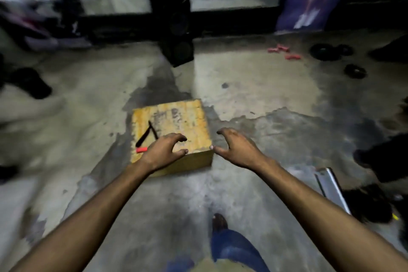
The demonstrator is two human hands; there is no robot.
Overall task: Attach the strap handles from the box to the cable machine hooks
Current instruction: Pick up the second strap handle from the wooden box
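A yellow wooden box (176, 117) stands on the concrete floor ahead of me. On its top near the left edge lies a strap handle (145, 137) with a black strap and a red grip. My left hand (164, 152) hovers over the box's near part, just right of the handle, fingers curled and apart, holding nothing. My right hand (236, 148) hangs beside the box's near right corner, fingers spread, empty. No cable machine hooks are recognisable in this blurred view.
A tall black speaker (174, 20) stands behind the box. Red grips (284, 52) and black weight plates (331, 53) lie on the floor at the far right. A metal piece (331, 187) and dark objects sit at the right; my foot (219, 223) is below.
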